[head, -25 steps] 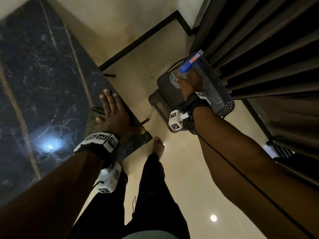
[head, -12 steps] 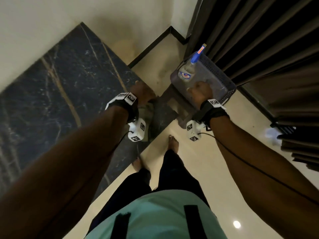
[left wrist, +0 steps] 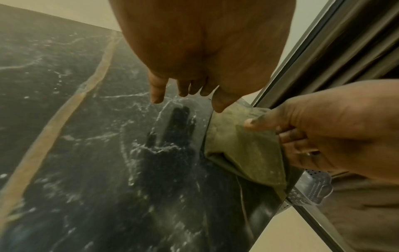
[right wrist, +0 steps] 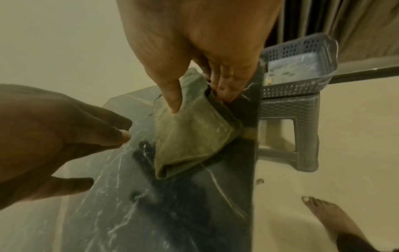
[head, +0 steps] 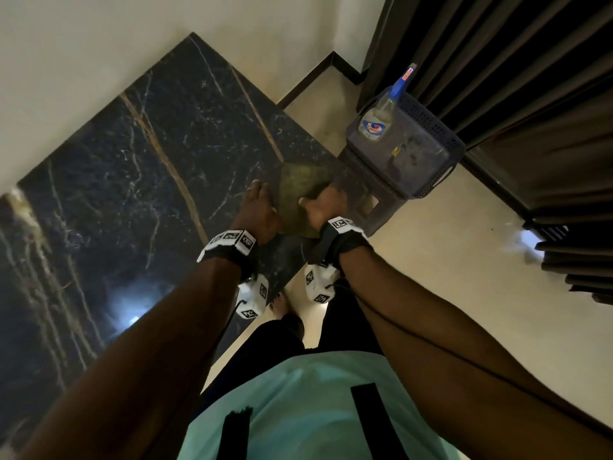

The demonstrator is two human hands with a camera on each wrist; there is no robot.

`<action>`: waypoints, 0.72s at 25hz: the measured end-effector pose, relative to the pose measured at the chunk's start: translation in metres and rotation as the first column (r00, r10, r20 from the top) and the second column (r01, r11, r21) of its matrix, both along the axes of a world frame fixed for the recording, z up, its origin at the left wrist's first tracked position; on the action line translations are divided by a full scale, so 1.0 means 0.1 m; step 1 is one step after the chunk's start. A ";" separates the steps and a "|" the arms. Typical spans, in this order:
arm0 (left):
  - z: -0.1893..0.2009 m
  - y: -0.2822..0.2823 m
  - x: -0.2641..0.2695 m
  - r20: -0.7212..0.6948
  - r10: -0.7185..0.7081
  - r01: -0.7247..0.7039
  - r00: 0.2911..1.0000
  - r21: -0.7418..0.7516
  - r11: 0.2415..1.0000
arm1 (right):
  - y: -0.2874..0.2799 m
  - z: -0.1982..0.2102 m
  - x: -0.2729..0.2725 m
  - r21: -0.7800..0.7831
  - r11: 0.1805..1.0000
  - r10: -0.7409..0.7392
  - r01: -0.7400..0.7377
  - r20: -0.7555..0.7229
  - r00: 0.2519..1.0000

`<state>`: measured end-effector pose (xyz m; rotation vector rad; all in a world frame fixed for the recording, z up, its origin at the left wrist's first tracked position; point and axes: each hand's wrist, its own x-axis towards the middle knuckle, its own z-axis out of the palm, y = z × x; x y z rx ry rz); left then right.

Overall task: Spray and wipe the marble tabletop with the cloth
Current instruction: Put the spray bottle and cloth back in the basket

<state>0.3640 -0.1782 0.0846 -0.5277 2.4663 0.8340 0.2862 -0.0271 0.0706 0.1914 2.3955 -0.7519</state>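
Marble tabletop (head: 139,167), black with tan and white veins, fills the left of the head view, against a pale wall. Left arm reaches forward over its near right part; left hand (head: 257,214) hangs just above the stone, palm down, fingers (left wrist: 157,92) straight and loosely spread, holding nothing. Its dark reflection shows in the polished surface below. Thumb tip lies just beside the cloth's edge; contact cannot be told.

Cloth (head: 300,190), olive green and folded, sits at the tabletop's right corner, partly raised off the stone. Right arm comes in alongside the left; right hand (head: 323,205) pinches the cloth, thumb (right wrist: 172,95) on top, the other fingers curled under its far edge.

Right of the table corner, a grey plastic stool (head: 381,207) carries a perforated grey basket (head: 441,161). Spray bottle (head: 381,117) with a blue nozzle stands in the basket's far left corner, well apart from both hands. Dark curtains (head: 514,61) hang behind.
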 end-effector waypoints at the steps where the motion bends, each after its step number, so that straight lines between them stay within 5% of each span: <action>1: -0.02 -0.03 0.11 -0.010 0.011 -0.011 1.000 0.006 1.000 | -0.06 0.00 0.06 0.047 0.999 -0.013 0.012 0.012 1.000; 9: -0.18 -0.06 0.28 0.023 0.012 -0.011 1.000 -0.046 0.999 | 0.11 0.10 0.10 -0.201 0.965 -0.157 0.169 0.071 0.985; 18: -0.09 1.11 -0.79 0.118 -0.115 0.121 0.986 -0.045 0.992 | 1.36 0.15 -0.56 -0.252 0.884 -0.408 0.393 -0.006 0.913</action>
